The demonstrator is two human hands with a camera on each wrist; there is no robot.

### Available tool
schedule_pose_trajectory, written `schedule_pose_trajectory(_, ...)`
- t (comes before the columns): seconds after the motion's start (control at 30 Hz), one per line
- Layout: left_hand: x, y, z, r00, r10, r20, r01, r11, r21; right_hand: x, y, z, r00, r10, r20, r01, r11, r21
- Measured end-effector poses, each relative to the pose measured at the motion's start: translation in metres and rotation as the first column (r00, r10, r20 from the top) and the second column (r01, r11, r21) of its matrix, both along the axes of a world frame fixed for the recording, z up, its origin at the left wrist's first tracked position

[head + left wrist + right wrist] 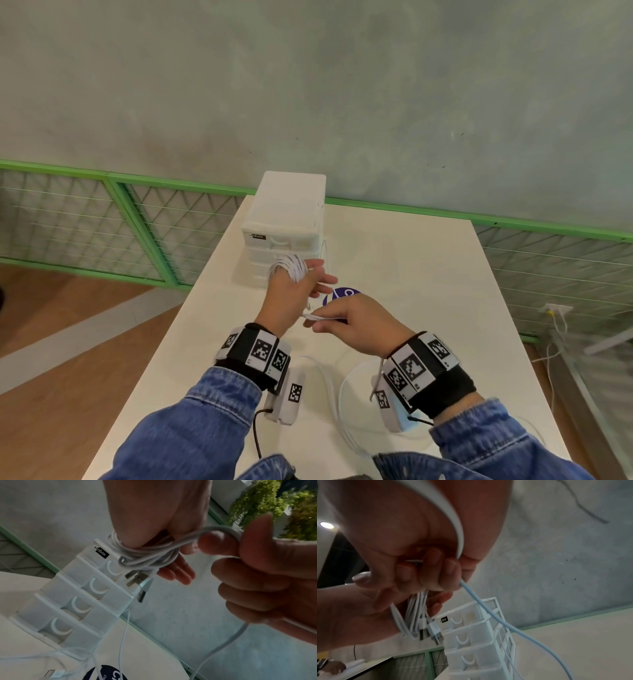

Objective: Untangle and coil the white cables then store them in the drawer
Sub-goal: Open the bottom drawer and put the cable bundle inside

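A small black label (257,236) sits at the upper left corner of the front of the white drawer unit (291,202). Its light lettering ends in "abox"; the letters before that are too small to make out. The same label shows in both wrist views, tilted, again with only "abox" legible. A round dark blue sticker (109,672) lies on the worktop (428,274) in front of the drawer unit, with a large white "C" and smaller letters beneath that cannot be read, as white cables (122,642) cross it. The black-and-white square marker patterns (262,349) on the wristbands carry tiny digits too small to read.
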State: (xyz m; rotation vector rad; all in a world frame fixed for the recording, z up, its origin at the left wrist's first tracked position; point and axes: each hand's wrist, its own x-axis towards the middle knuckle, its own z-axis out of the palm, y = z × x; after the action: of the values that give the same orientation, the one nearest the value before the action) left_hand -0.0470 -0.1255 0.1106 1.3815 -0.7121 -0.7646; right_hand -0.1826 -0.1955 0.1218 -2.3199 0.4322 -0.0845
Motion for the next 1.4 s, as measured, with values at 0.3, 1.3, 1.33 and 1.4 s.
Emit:
schedule_pose_trajectory(0.3, -0.016, 0.008, 0.005, 0.876, -0.478, -0.060, 0.470, 0.820, 0.326, -0.009, -0.023, 0.020, 0.936, -0.248, 0.251, 0.242, 0.969, 0.052)
schedule_pose_trajectory(1.3, -0.005, -0.019, 0.065, 0.884, -0.138, -0.447, -0.028, 0.939, -0.344, -0.010, -0.004, -0.045, 0.970, -0.239, 0.054, 0.226, 0.958, 0.178)
schedule_pose_trajectory(1.33, -0.003, -0.020, 0.063, 0.904, -0.100, -0.416, -0.042, 0.947, -0.319, -0.012, -0.005, -0.042, 0.971, -0.232, 0.052, 0.220, 0.960, 0.170)
schedule_pose_trajectory(1.4, 0.000, -0.022, 0.057, 0.930, -0.049, -0.365, -0.061, 0.957, -0.284, -0.014, -0.006, -0.034, 0.975, -0.213, 0.058, 0.201, 0.967, 0.156)
